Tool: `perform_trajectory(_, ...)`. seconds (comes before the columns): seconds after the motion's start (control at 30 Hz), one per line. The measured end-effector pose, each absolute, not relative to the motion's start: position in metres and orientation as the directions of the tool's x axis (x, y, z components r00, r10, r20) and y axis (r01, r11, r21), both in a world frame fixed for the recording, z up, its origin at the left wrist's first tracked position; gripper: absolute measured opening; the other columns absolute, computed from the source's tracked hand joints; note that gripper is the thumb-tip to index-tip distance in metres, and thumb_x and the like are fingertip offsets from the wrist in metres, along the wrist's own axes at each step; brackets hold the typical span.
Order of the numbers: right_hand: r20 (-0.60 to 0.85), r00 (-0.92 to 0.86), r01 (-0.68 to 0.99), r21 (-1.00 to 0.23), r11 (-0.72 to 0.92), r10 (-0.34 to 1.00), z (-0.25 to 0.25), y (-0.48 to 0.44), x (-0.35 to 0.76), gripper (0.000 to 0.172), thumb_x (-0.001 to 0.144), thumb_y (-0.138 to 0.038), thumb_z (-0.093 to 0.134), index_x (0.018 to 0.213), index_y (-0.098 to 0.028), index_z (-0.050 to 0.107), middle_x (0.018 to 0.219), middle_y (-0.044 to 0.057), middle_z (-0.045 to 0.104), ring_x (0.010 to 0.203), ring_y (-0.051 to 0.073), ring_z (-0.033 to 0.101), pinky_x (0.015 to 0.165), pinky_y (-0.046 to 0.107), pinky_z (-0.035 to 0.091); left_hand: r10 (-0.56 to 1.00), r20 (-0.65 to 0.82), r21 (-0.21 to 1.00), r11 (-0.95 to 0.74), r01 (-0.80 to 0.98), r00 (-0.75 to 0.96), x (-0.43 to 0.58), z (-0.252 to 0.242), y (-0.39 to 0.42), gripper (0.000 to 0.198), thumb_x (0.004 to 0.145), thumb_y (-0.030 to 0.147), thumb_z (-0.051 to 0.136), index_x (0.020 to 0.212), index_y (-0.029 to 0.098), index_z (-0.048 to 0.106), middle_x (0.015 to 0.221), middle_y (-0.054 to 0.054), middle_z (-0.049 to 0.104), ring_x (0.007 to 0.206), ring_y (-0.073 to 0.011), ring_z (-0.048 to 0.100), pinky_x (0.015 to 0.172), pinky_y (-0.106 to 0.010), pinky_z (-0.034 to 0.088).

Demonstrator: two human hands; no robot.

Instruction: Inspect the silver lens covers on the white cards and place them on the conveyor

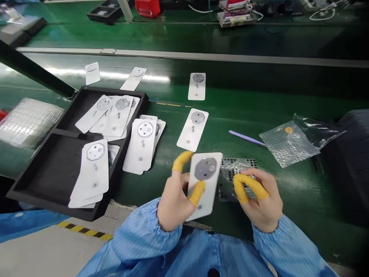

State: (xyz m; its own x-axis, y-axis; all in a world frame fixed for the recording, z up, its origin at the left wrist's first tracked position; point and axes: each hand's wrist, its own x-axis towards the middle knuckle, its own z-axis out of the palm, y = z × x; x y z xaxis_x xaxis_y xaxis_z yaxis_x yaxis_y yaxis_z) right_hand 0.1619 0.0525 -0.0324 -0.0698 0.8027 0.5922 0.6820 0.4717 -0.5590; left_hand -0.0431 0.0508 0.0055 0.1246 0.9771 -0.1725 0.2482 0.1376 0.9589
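On my feed, nearest: left hand (174, 206), yellow-covered fingers (197, 193) pinching a white panel (210, 194) with grey octagon, thumb across its face, panel tilted above the counter (302, 192). Right hand (263, 202): thumb and index brought tip to tip; I cannot tell whether anything small sits between. Glossy sheet of black dots (238, 163) lies beneath, partly hidden. Black tray (54, 166) at left, two compartments: near one bears a panel stack (96, 165), far one a fanned panel pile (118, 115). Second stack (141, 146) by the tray's right rim. Lavender tweezers (246, 137) reach to a bubble-wrap bag (288, 148). Beyond, four single panels (192, 134) lie apart.
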Motion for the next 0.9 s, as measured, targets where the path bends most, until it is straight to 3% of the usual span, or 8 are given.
perform_trajectory(0.07, 0.595, -0.133, 0.649, -0.552, 0.523, 0.792, -0.019, 0.046, 0.156, 0.035, 0.079, -0.009, 0.064, 0.111, -0.024, 0.058, 0.094, 0.002, 0.065, 0.086, 0.017, 0.064, 0.083, 0.034, 0.054, 0.974, -0.149, 0.958, 0.100, 0.268, 0.170, -0.034, 0.016, 0.045, 0.045, 0.084, 0.020, 0.060, 0.127, 0.017, 0.047, 0.070, -0.001, 0.072, 0.059, -0.0158, 0.067, 0.056, -0.024, 0.054)
perform_trajectory(0.17, 0.543, -0.225, 0.583, -0.590, 0.558, 0.809, -0.007, 0.038, 0.149, 0.040, 0.085, -0.012, 0.056, 0.123, -0.024, 0.052, 0.099, 0.002, 0.068, 0.089, 0.019, 0.065, 0.097, 0.043, 0.049, 0.983, -0.057, 0.945, -0.004, 0.326, 0.175, -0.020, 0.026, 0.040, 0.030, 0.080, 0.016, 0.062, 0.110, 0.016, 0.061, 0.080, -0.002, 0.075, 0.064, -0.0152, 0.069, 0.059, -0.022, 0.055)
perform_trajectory(0.33, 0.552, -0.256, 0.578, -0.571, 0.583, 0.794, 0.007, 0.036, 0.150, 0.047, 0.087, -0.008, 0.049, 0.132, -0.024, 0.046, 0.101, 0.003, 0.068, 0.094, 0.018, 0.065, 0.099, 0.043, 0.048, 0.982, 0.092, 0.903, -0.152, 0.401, 0.166, -0.012, 0.030, 0.037, 0.033, 0.078, 0.012, 0.062, 0.111, 0.014, 0.063, 0.080, -0.003, 0.075, 0.062, -0.0152, 0.070, 0.057, -0.020, 0.054)
perform_trajectory(0.5, 0.581, -0.310, 0.632, -0.466, 0.619, 0.753, 0.011, 0.040, 0.154, 0.042, 0.087, -0.009, 0.050, 0.125, -0.027, 0.053, 0.105, 0.004, 0.067, 0.101, 0.020, 0.064, 0.099, 0.047, 0.048, 0.979, 0.078, 0.893, -0.153, 0.423, 0.189, -0.011, 0.028, 0.035, 0.036, 0.078, 0.011, 0.063, 0.114, 0.014, 0.061, 0.087, -0.005, 0.076, 0.070, -0.0177, 0.072, 0.062, -0.021, 0.057)
perform_trajectory(0.6, 0.597, -0.370, 0.644, -0.387, 0.660, 0.712, 0.008, 0.039, 0.155, 0.032, 0.087, -0.017, 0.052, 0.117, -0.022, 0.058, 0.118, 0.010, 0.062, 0.111, 0.026, 0.060, 0.098, 0.054, 0.047, 0.981, 0.088, 0.898, -0.154, 0.413, 0.174, -0.011, 0.029, 0.036, 0.032, 0.079, 0.011, 0.063, 0.110, 0.016, 0.062, 0.097, -0.006, 0.075, 0.072, -0.0173, 0.072, 0.065, -0.022, 0.058)
perform_trajectory(0.73, 0.615, -0.375, 0.637, -0.372, 0.675, 0.693, 0.004, 0.035, 0.153, 0.029, 0.088, -0.022, 0.048, 0.113, -0.013, 0.060, 0.133, 0.018, 0.052, 0.122, 0.032, 0.053, 0.096, 0.057, 0.048, 0.978, 0.076, 0.920, -0.144, 0.364, 0.195, -0.011, 0.031, 0.037, 0.043, 0.081, 0.009, 0.060, 0.122, 0.019, 0.055, 0.107, -0.004, 0.074, 0.074, -0.0146, 0.072, 0.066, -0.019, 0.057)
perform_trajectory(0.9, 0.601, -0.350, 0.662, -0.385, 0.643, 0.719, 0.006, 0.036, 0.150, 0.028, 0.089, -0.021, 0.048, 0.114, -0.013, 0.059, 0.136, 0.019, 0.049, 0.123, 0.031, 0.051, 0.099, 0.055, 0.046, 0.978, 0.108, 0.894, -0.173, 0.412, 0.176, -0.007, 0.031, 0.036, 0.035, 0.079, 0.011, 0.063, 0.113, 0.017, 0.060, 0.093, -0.004, 0.076, 0.069, -0.0154, 0.071, 0.063, -0.021, 0.056)
